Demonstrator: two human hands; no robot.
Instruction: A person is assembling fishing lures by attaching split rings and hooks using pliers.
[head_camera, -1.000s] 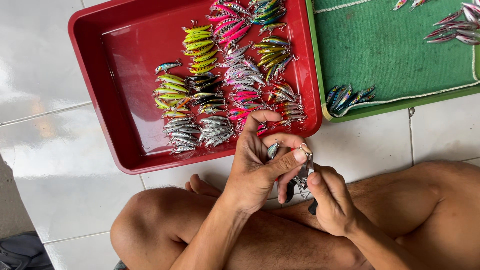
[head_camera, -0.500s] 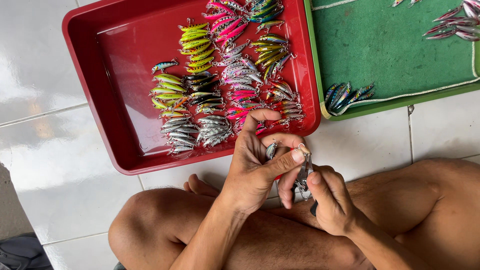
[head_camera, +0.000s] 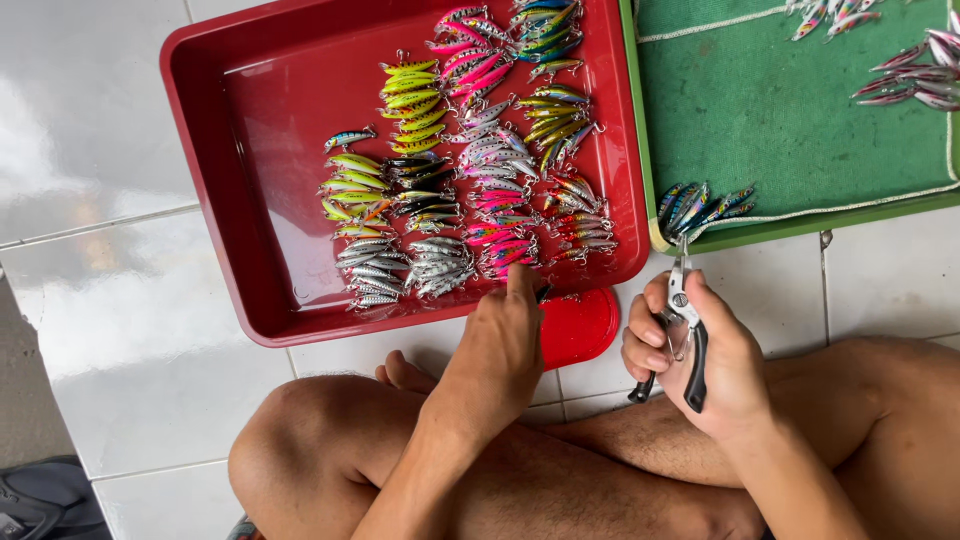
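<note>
Right now my right hand (head_camera: 700, 365) has its grip closed around black-handled pliers (head_camera: 680, 330), just below the green tray (head_camera: 790, 225). My left hand (head_camera: 505, 345) reaches over the red tray's (head_camera: 215, 170) near rim, fingers pinched together above the rows of coloured fishing lures (head_camera: 470, 160) inside.

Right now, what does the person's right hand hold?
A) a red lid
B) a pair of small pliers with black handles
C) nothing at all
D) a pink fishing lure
B: the right hand is closed around small pliers with black handles, their metal nose pointing toward the green tray, while the left hand reaches to the red tray.
</note>
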